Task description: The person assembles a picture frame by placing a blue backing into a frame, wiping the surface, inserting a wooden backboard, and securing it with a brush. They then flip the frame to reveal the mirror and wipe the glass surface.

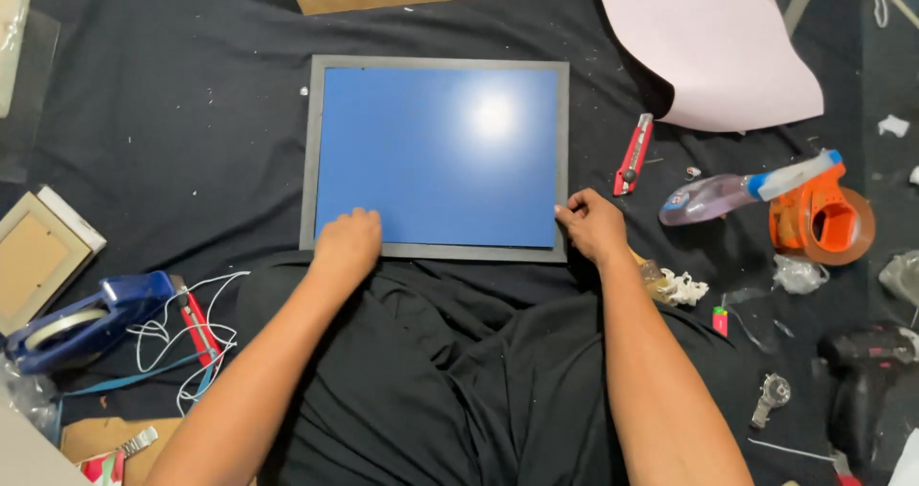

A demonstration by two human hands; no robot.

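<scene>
Likely stiff, light, flat; glossy face probably slippery, so best gripped at grey rim. Picture frame [436, 156]: blue reflective panel, thin grey border, lying flat mid black floor cloth [182, 113]. Left hand [347, 242] fingers curled, pressing bottom edge, holding nothing. Right hand [593, 223] pinching bottom right corner.

The left hand [348, 240] rests with curled fingers on the lower left part of a blue sheet [438, 156], which lies inside a grey picture frame [437, 63] on black cloth [172, 113]. The right hand [593, 223] pinches the lower right corner of the frame. Just beyond the right hand lies a red utility knife [633, 154], and further right an orange tape dispenser [823, 218]. Left of the left hand, well apart, lies a blue tape dispenser [86, 318].
</scene>
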